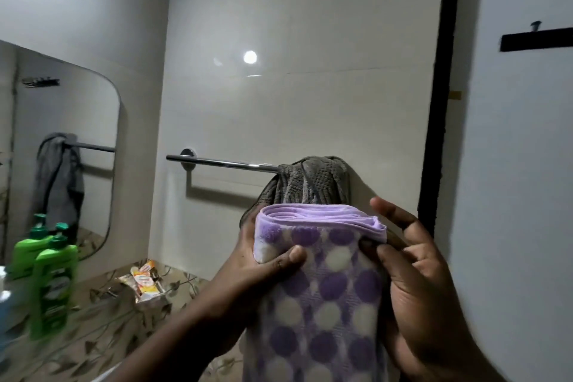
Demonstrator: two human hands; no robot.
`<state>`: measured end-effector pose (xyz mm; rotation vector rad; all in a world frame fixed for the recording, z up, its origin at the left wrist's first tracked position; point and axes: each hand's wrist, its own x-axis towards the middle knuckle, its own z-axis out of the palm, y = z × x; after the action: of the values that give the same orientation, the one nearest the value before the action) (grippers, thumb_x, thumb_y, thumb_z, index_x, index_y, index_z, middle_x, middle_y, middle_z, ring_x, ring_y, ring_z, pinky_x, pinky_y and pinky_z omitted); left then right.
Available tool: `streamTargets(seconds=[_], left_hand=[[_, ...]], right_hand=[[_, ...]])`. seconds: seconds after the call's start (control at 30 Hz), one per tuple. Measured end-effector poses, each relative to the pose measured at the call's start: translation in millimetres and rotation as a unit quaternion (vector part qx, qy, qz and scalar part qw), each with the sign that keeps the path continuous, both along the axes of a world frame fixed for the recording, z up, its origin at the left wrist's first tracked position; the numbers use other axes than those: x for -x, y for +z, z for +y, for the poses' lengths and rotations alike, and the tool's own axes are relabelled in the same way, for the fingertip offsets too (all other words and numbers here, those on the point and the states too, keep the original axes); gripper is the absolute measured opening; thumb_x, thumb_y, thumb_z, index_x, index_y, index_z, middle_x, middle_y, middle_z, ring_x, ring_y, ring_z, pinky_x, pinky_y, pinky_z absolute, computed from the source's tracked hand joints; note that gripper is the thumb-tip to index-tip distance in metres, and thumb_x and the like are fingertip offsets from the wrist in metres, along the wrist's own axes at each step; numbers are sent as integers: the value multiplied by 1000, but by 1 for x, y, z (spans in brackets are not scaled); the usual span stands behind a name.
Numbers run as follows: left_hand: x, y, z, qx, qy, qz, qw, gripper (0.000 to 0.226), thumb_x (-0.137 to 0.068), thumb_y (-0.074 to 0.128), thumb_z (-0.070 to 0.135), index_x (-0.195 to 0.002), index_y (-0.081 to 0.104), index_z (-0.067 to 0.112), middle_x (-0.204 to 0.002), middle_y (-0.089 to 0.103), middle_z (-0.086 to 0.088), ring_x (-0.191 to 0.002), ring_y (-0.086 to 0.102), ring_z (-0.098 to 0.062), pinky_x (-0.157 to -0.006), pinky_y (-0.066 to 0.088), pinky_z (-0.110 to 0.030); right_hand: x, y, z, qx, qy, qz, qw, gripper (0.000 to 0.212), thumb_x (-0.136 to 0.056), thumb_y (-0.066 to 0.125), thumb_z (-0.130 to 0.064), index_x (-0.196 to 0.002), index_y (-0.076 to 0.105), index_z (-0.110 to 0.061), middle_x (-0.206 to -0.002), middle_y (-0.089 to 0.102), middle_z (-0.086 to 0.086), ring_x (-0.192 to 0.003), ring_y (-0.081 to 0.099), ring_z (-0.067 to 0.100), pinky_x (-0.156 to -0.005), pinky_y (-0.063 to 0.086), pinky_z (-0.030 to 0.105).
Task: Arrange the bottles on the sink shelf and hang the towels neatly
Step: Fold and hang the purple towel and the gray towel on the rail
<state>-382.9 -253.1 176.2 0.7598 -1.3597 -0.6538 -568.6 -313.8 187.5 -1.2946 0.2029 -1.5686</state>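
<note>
Presently: spotted towel (322,288), folded long, gripped at its top by left hand (266,260) and right hand (412,260), seemingly for draping; grey towel (310,180) bunched just beyond them on rail (223,162); green bottles (52,282) well left of the left hand.

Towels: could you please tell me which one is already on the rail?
The grey towel, bunched over the rail; the purple dotted towel is folded, held by the left hand and right hand.

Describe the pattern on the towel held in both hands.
The towel has purple and white dots; head view.
</note>
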Motion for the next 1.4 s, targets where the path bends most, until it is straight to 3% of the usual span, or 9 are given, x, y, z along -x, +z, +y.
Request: streamTargets(seconds=[0.17, 0.33, 0.43, 0.63, 0.83, 0.93, 1.13, 1.3, 1.4], left_hand=[[-19, 8, -7, 55, 18, 41, 997, 60, -65, 90, 19, -122, 71, 21, -115, 78, -13, -100, 75, -23, -79, 59, -27], [-53, 25, -13, 99, 81, 31, 991, 38, -71, 88, 12, -106, 75, 19, -97, 80, -12, -84, 75, -19, -71, 59, -27], [-96, 32, -18, 101, 88, 30, 991, 34, -73, 87, 15, -105, 74, 17, -97, 80, -12, -83, 75, -21, -70, 60, -28], [-181, 79, -40, 152, 144, -4, 978, 39, -70, 87, 42, -102, 74, 24, -97, 80, -4, -85, 76, -14, -71, 59, -25], [-255, 152, -94, 177, 195, 32, 964, 43, -83, 72, 54, -111, 63, 22, -91, 77, 9, -83, 74, -4, -69, 59, -23], [-275, 163, -118, 233, 319, 48, 917, 45, -89, 61, 48, -122, 59, 19, -110, 71, 2, -102, 71, -9, -90, 56, -29], [-271, 100, -174, 244, 430, -363, 789, 38, -91, 57, 20, -128, 67, 16, -132, 67, -4, -121, 62, -29, -103, 47, -45], [-282, 78, -202, 192, 456, -406, 769, 43, -99, 45, 34, -133, 66, 18, -132, 69, -2, -125, 60, -26, -108, 37, -38], [-285, 81, -210, 171, 460, -414, 767, 40, -100, 40, 38, -119, 71, 23, -116, 74, 2, -116, 62, -24, -106, 39, -40]], right_hand=[[-29, -7, -5, -7, -30, 13, 999, 41, -81, 63, -11, -118, 63, -28, -107, 76, 11, -83, 72, 9, -69, 58, 18], [-87, -21, -1, -8, -84, 11, 996, 55, -69, 67, -32, -124, 59, -36, -110, 75, -4, -103, 71, 13, -79, 55, 25], [-124, -20, -4, 99, -178, 22, 979, 61, -74, 79, -30, -126, 54, -51, -121, 70, -18, -112, 66, 4, -87, 52, 17], [-202, 37, -41, 275, -272, 42, 921, 49, -92, 54, -15, -122, 40, -50, -124, 58, -7, -115, 60, 11, -99, 47, 26], [-279, 122, -105, 241, -255, 100, 931, 43, -86, 43, -5, -120, 34, -29, -127, 57, 5, -109, 60, 23, -95, 48, 35], [-311, 149, -144, 160, -244, 106, 950, 42, -90, 42, -1, -123, 34, -24, -127, 61, 10, -100, 62, 25, -85, 48, 28], [-354, 164, -200, 27, -330, 147, 932, 41, -88, 38, -4, -123, 36, -24, -109, 57, 0, -83, 57, 27, -74, 39, 32], [-364, 156, -211, 124, -448, 217, 858, 49, -83, 40, 4, -122, 36, -25, -118, 48, 2, -91, 57, 31, -74, 43, 39], [-365, 148, -204, 271, -643, 278, 661, 53, -74, 45, 2, -121, 49, -22, -123, 51, 10, -106, 53, 36, -82, 43, 44]])
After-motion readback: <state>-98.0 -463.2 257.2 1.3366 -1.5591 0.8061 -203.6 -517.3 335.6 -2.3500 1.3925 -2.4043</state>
